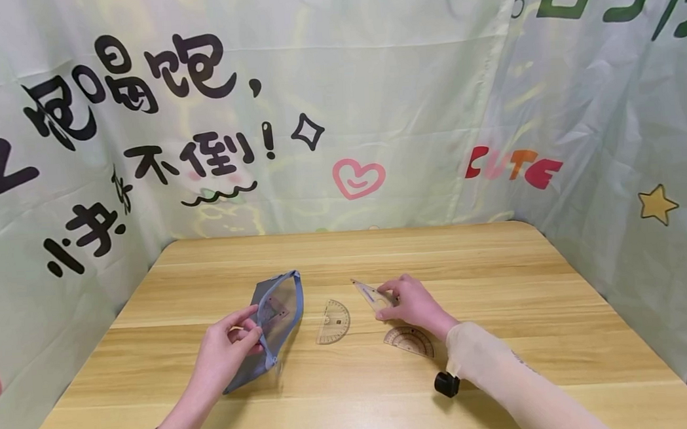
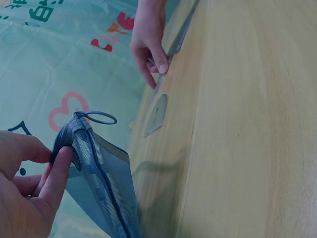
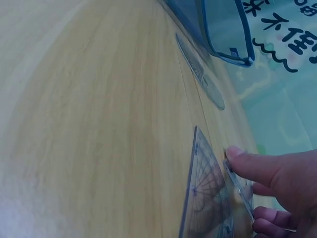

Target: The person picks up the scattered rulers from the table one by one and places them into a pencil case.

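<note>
My left hand pinches the near side of the opening of a blue mesh zip pouch, which gapes open. Through its mesh shows a small clear set square. To the right, my right hand holds a clear triangular set square between thumb and fingers, low over the table. One clear protractor lies between pouch and right hand. Another protractor lies just below the right hand; the right wrist view has it beside the held set square.
All this is on a wooden table. Printed cloth hangs behind the table and along both sides. A small black device sits at the right wrist. The pouch's pull loop sticks out at its end.
</note>
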{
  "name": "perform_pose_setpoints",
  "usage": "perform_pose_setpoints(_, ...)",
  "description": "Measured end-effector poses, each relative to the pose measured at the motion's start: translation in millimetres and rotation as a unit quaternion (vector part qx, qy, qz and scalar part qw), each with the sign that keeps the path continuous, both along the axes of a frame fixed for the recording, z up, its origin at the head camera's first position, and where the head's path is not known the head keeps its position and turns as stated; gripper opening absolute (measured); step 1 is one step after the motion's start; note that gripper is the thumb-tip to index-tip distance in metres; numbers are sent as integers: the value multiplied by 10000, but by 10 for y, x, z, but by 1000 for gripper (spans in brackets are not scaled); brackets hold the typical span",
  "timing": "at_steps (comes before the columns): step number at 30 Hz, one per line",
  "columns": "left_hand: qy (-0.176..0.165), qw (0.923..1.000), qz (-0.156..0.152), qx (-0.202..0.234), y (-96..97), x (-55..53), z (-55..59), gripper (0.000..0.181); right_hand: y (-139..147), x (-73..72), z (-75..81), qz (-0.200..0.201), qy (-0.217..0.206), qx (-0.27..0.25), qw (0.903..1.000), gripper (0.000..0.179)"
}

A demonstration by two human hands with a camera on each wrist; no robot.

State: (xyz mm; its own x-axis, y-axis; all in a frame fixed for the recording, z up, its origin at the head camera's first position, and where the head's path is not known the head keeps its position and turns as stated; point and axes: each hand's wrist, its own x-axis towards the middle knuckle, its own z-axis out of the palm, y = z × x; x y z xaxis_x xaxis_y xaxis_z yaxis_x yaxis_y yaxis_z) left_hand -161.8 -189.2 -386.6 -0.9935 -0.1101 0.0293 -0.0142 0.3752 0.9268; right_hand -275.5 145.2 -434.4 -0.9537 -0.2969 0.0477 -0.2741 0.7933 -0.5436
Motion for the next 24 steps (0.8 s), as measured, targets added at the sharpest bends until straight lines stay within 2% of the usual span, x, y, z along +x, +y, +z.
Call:
perform_pose_setpoints(11,-1,10000,5,-1,-16,16,9,46,-33,-16,-5,-192,-54,-104,9997,62)
perform_pose_setpoints(24,42,10000,-13,-6,-9,18,29,45,-86,-63,42,-4,-99,-141,9999,58)
